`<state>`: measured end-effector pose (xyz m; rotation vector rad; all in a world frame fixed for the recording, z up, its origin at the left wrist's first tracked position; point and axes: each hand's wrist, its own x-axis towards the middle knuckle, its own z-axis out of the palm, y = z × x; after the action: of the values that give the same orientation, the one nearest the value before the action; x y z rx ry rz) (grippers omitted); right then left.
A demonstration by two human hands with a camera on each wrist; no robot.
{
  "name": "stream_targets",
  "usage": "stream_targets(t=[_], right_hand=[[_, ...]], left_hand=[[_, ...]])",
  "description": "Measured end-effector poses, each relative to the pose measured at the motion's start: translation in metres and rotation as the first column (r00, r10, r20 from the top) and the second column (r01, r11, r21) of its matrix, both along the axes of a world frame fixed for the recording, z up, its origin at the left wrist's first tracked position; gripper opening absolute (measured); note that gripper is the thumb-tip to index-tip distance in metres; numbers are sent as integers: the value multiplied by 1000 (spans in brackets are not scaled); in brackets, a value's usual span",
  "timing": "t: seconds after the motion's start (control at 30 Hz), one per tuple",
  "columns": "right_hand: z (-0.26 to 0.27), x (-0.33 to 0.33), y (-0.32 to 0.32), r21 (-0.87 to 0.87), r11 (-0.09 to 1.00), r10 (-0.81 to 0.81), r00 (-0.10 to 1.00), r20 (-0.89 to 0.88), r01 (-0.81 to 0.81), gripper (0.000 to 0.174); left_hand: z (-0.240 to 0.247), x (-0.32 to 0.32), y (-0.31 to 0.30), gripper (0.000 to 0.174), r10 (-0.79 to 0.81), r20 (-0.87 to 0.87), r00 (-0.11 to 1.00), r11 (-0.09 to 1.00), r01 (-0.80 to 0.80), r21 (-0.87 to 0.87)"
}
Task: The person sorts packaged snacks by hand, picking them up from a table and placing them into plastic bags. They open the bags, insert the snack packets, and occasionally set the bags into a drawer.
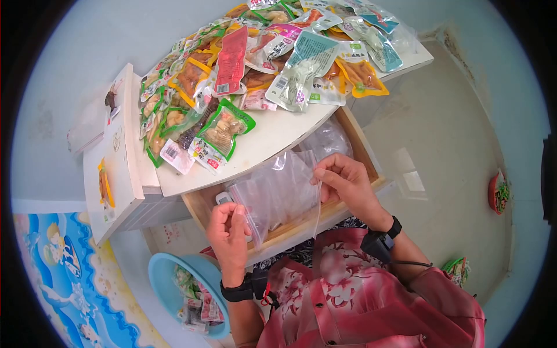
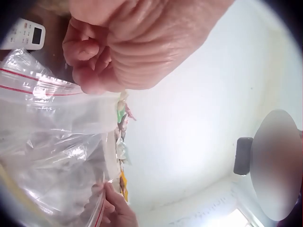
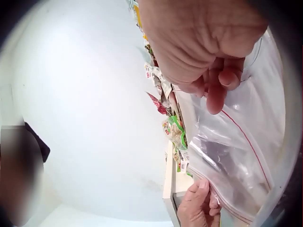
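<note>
Head view, clear bag [image 1: 284, 194], zip-edged and wrinkled, stretched between both hands.

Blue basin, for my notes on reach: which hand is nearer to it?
Left. In the head view, the left hand is above and right of the blue basin; the right hand is farther right, across the clear bag.

Barcode [image 1: 223, 88] on red packet [image 1: 232, 58], another [image 1: 281, 83] on teal packet [image 1: 313, 55], packet lettering [image 1: 204, 155] seemingly illegible
</note>
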<state>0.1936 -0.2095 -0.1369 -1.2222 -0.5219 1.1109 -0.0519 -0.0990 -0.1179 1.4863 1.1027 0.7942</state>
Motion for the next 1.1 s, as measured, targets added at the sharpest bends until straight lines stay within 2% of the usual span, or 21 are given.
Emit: stream_targets(t=[0.1, 0.13, 0.2, 0.3, 0.4, 0.53, 0.63, 0.73, 0.83, 0.9, 0.93, 1.0, 1.07, 1.1], right_hand=[[0, 0, -2, -23, 1000, -1, 1000, -19, 0, 9], [-4, -1, -2, -8, 998, -57, 984, 167, 60, 11], [-10, -9, 1, 55, 985, -167, 843, 511, 162, 14], [12, -18, 0, 110, 975, -213, 657, 723, 194, 18], [19, -31, 2, 95, 993, -10, 781, 625, -63, 18], [5, -50, 10, -32, 981, 192, 931, 310, -191, 17], [-5, -56, 13, 10, 984, 176, 980, 87, -178, 19], [-8, -52, 12, 19, 999, 33, 947, 319, -41, 15], [28, -51, 0, 240, 971, -158, 775, 611, 9, 13], [38, -52, 5, 339, 928, -174, 621, 764, -157, 16], [41, -53, 8, 372, 896, -200, 530, 824, -241, 18], [29, -54, 9, 77, 962, 38, 408, 912, -263, 14], [-8, -52, 14, -206, 948, 265, 244, 933, -242, 11], [-19, -49, 16, -210, 947, 266, 227, 937, -241, 10]], left_hand=[[5, 2, -2, 11, 6, 30, 1000, 1000, -5, -8], [9, 3, -4, 11, -18, 3, 1000, 999, 18, -28], [16, 3, -7, 10, -65, -49, 997, 996, 62, -70], [17, 12, -16, 9, -101, 23, 995, 987, 103, -122], [8, 20, -23, 7, -120, 34, 992, 987, 123, -102], [8, 25, -25, 7, -154, 67, 986, 977, 162, -136], [11, 25, -26, 7, -131, 99, 986, 973, 147, -176], [9, 23, -24, 7, -98, 152, 983, 980, 122, -158], [7, 16, -21, 9, -79, 157, 984, 986, 101, -134], [13, 17, -23, 11, -108, 96, 990, 979, 123, -165], [14, 18, -24, 12, -93, 81, 992, 989, 101, -105], [15, 21, -26, 13, -60, 62, 996, 998, 58, 24], [29, 20, -26, 12, 28, 103, 994, 996, -36, 82], [38, 17, -27, 11, 75, 123, 990, 990, -88, 107]])
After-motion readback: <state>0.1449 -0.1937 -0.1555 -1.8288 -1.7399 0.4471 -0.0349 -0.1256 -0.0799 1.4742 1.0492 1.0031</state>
